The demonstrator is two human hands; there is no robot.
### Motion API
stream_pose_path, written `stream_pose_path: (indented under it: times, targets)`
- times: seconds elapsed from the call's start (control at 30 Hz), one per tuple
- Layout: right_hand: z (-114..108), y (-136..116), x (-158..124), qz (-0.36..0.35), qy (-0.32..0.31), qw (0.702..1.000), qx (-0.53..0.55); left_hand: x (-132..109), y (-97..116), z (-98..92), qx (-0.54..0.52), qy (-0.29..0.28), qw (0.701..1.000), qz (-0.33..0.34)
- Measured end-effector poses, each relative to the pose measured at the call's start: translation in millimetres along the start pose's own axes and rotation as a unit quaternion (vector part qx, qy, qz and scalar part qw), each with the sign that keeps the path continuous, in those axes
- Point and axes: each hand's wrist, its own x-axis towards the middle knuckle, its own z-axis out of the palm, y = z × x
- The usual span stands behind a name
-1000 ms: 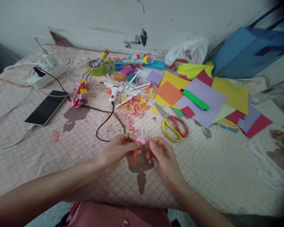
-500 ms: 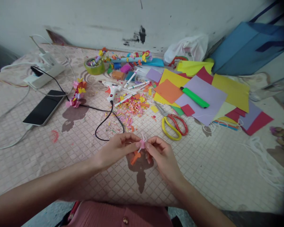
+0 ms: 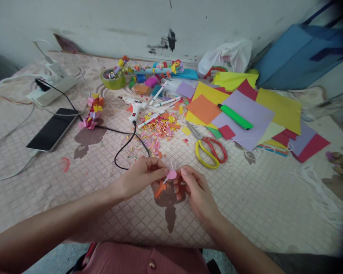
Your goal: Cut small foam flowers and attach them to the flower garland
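My left hand pinches a small pink paper flower at its left edge, between thumb and forefinger. White string ends stick up above the flower. Below it, an orange paper piece hangs on a short white stem. Just right of the flower is my right hand, its fingers curled in and thumb against forefinger. A small gap parts its fingertips from the pink paper; whatever they may hold is too small to make out. Scissors with yellow and red handles lie beyond the right hand.
A white glue gun trails a black cord behind my left hand. Paper scraps are heaped beside it. Coloured sheets carry a green cutter. A phone and power strip sit left; white cord lies right.
My right fingertips have come off the pink flower and moved slightly right. The flower now shows more of its face, and the orange piece has swung a little left.
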Motion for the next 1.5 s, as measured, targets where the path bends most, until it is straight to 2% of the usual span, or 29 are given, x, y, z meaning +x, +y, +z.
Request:
stream_pose_path:
  times: [0.27, 0.47, 0.6, 0.77, 0.93, 1.17, 1.3, 1.4, 1.5]
  targets:
    - [0.2, -2.8, 1.7, 0.003, -0.004, 0.999, -0.041, 0.6, 1.4, 0.6, 0.039, 0.014, 0.999, 0.019]
    - [1.5, -5.8, 2.7, 0.009, 0.007, 0.997, -0.079, 0.9, 2.7, 1.1, 0.050, 0.013, 0.999, 0.010]
    - [2.5, -4.6, 2.7, 0.015, 0.017, 0.997, -0.074, 0.6, 2.4, 2.1, 0.056, 0.017, 0.998, 0.011]
    - [2.5, -1.9, 2.6, 0.014, 0.024, 0.998, -0.063, -0.5, 1.0, 1.6, 0.014, -0.010, 1.000, -0.009]
    - [2.2, -0.2, 2.1, 0.002, 0.019, 0.997, -0.070, -0.2, -0.2, 0.7, 0.019, -0.031, 0.999, -0.015]
    - [3.9, -0.8, 0.5, 0.003, 0.011, 0.999, -0.050, 1.3, -1.0, 1.8, 0.014, -0.016, 1.000, -0.005]
    - [4.8, -2.2, -0.6, 0.036, 0.005, 0.998, -0.059, 1.6, -3.2, 1.0, 0.019, -0.006, 1.000, 0.010]
    - [4.9, -1.8, -0.4, 0.053, 0.007, 0.997, -0.056, 1.3, -4.5, 0.8, 0.018, -0.018, 1.000, 0.003]
    - [4.7, -0.5, 1.0, 0.040, 0.010, 0.998, -0.049, 0.2, -3.9, 1.3, 0.000, -0.019, 1.000, -0.012]
